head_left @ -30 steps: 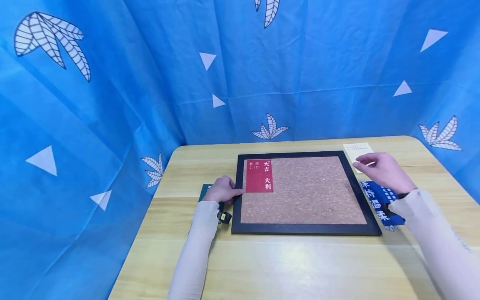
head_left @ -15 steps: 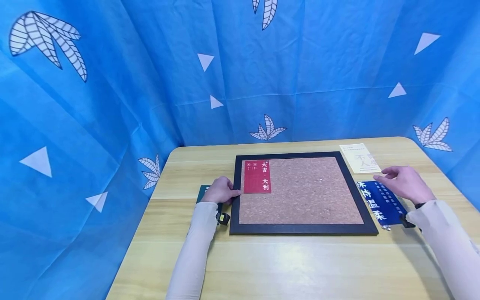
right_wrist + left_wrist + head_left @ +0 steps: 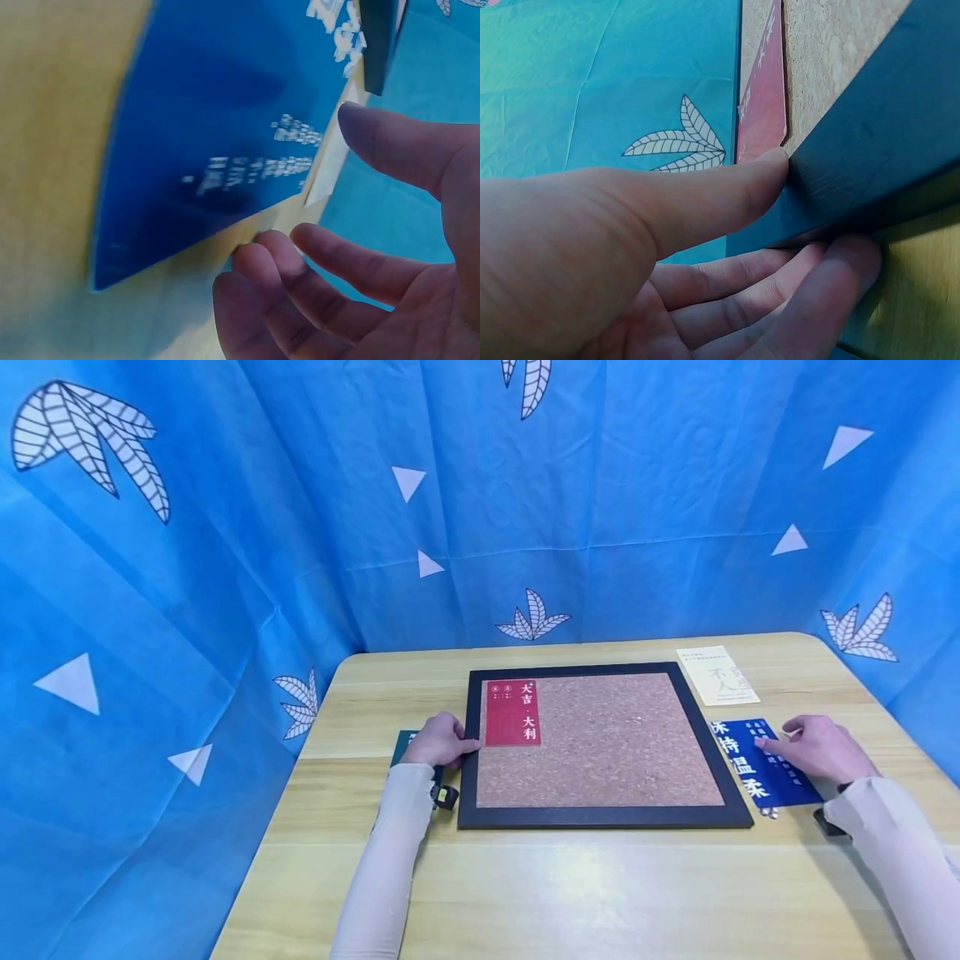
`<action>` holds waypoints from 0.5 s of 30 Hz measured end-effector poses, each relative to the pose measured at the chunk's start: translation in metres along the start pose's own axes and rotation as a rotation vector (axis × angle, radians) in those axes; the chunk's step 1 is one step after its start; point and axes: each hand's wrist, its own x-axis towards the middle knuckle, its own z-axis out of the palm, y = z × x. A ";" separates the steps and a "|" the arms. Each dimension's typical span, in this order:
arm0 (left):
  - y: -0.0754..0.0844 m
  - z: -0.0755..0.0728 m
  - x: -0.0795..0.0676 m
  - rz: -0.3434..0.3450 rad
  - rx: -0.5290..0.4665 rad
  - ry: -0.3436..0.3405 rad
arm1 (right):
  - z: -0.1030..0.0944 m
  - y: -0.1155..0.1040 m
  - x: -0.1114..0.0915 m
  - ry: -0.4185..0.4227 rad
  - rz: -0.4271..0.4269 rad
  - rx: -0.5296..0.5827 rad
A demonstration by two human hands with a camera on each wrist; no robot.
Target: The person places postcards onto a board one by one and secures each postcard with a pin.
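Observation:
My left hand (image 3: 435, 742) grips the left side of a black-framed cork board (image 3: 600, 817). In the left wrist view the thumb (image 3: 705, 199) lies on top of the frame and the fingers curl against its outer side. A red card (image 3: 513, 720) with white characters lies at the upper left of the cork, just by the thumb tip. Over the right part of a blue card (image 3: 761, 785) is my right hand (image 3: 825, 752). The right wrist view has its thumb and fingers apart, around the card's edge, with nothing pinched between them.
A cream card (image 3: 716, 675) lies beyond the blue one, right of the board. Partly under my left hand is a dark green card (image 3: 403, 745). Small shiny pieces (image 3: 769, 812) sit by the blue card's near edge. Blue curtain (image 3: 480, 510) surrounds the wooden table (image 3: 585, 893).
My right hand has moved from the cream card toward me and right, down to the blue card. My left hand keeps its hold on the board. The view has shifted slightly.

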 end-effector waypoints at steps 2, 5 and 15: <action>0.000 -0.001 0.000 -0.001 -0.001 0.002 | 0.001 0.000 0.000 -0.012 0.005 -0.002; 0.000 -0.001 0.000 0.002 0.000 0.005 | 0.003 -0.001 0.000 -0.023 0.016 -0.010; 0.002 -0.001 -0.004 0.000 -0.001 0.000 | 0.009 -0.010 -0.007 -0.039 0.108 -0.028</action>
